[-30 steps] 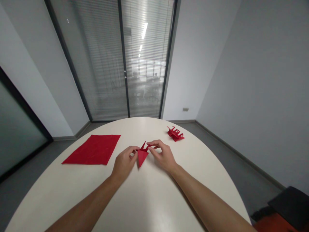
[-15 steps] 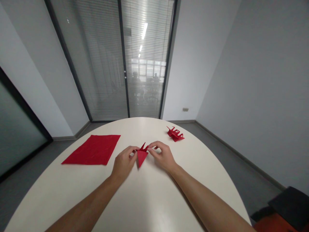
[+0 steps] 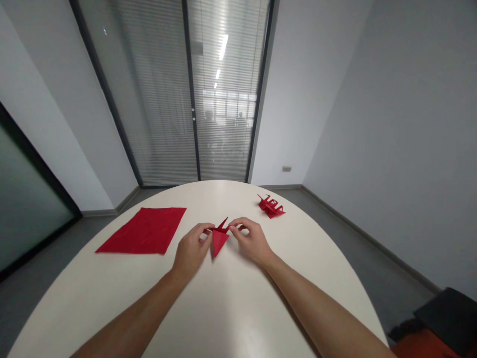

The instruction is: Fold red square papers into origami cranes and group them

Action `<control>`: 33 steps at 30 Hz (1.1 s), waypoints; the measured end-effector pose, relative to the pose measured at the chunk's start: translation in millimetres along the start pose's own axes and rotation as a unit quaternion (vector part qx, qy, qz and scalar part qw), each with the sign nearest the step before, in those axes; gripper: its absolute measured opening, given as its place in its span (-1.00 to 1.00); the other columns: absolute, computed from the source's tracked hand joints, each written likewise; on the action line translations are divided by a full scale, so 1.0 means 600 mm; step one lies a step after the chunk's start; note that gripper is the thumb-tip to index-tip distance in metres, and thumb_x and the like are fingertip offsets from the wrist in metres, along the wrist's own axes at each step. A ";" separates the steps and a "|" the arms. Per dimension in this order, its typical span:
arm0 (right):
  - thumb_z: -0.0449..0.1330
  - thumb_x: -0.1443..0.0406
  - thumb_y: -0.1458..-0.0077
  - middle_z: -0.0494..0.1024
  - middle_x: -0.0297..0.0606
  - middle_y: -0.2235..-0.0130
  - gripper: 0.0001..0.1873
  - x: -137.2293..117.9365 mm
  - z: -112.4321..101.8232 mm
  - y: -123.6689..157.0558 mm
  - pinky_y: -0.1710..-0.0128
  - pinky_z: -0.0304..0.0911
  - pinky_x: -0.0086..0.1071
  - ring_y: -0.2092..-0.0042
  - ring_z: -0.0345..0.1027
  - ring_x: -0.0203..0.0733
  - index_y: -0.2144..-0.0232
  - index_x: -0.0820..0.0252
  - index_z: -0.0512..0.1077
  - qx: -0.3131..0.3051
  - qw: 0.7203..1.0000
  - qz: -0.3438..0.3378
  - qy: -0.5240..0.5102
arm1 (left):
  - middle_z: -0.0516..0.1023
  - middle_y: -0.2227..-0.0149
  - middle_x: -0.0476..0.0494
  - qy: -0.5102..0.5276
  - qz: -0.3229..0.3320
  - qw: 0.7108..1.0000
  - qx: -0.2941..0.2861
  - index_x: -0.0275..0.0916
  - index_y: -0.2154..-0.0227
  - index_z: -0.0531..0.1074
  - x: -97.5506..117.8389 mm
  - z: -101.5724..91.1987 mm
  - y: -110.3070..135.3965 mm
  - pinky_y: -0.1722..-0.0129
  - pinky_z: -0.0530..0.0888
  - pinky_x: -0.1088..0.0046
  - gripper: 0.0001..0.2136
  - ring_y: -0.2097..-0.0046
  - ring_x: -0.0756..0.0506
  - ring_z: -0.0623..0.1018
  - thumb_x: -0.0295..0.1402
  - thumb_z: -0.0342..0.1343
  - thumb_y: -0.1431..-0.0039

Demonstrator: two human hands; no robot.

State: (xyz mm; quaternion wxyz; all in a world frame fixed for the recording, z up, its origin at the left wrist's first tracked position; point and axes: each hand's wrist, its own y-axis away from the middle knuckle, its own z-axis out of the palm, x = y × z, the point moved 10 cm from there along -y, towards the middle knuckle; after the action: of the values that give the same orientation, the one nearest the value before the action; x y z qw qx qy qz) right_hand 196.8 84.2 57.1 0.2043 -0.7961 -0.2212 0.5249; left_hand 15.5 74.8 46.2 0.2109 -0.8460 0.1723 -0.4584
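Note:
A small folded red paper piece with a pointed lower tip lies on the white round table between my hands. My left hand pinches its left upper edge with thumb and forefinger. My right hand pinches its right upper flap, fingers curled together. Both forearms reach in from the bottom of the view.
A flat red paper square lies on the table to the left. A finished folded red paper figure sits farther away on the right. Glass doors with blinds stand behind the table. A dark and orange object is at the lower right.
My right fingers have drawn in toward the paper's centre, pressing the right flap closer. The left hand has barely shifted.

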 end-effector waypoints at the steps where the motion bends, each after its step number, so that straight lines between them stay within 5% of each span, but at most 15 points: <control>1: 0.21 0.22 -0.23 0.65 -0.23 0.23 -0.86 0.001 0.001 0.000 0.18 0.36 -0.30 0.19 0.50 -0.16 0.26 0.13 0.56 -0.003 1.000 0.002 -0.002 | 0.60 0.14 -0.11 0.004 -0.003 1.000 0.003 -0.17 0.11 0.48 -0.001 0.000 0.000 0.27 0.52 0.43 -0.79 0.17 -0.09 0.59 -0.37 0.03 -0.24; 17: 0.18 0.22 -0.25 0.62 -0.26 0.26 -0.85 0.008 0.002 0.001 0.19 0.35 -0.32 0.22 0.47 -0.18 0.27 0.13 0.52 0.001 1.000 0.010 -0.007 | 0.65 0.19 -0.08 0.025 -0.041 0.999 -0.015 -0.15 0.16 0.50 -0.017 0.008 0.000 0.27 0.52 0.43 -0.82 0.18 -0.10 0.62 -0.31 0.08 -0.23; 33: 0.25 0.23 -0.19 0.64 -0.23 0.28 -0.90 -0.020 -0.021 0.001 0.21 0.36 -0.26 0.23 0.48 -0.13 0.30 0.11 0.54 0.054 0.997 -0.045 0.017 | 0.66 0.23 -0.07 -0.011 -0.006 1.000 -0.021 -0.14 0.21 0.56 -0.004 0.006 -0.002 0.30 0.50 0.44 -0.84 0.22 -0.10 0.62 -0.32 0.10 -0.22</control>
State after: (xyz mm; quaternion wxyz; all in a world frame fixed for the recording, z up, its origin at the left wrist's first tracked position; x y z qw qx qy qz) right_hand 204.1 75.9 70.5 0.2743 -0.7820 -0.2244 0.5127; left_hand 17.2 77.6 43.3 0.1929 -0.8562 0.1746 -0.4463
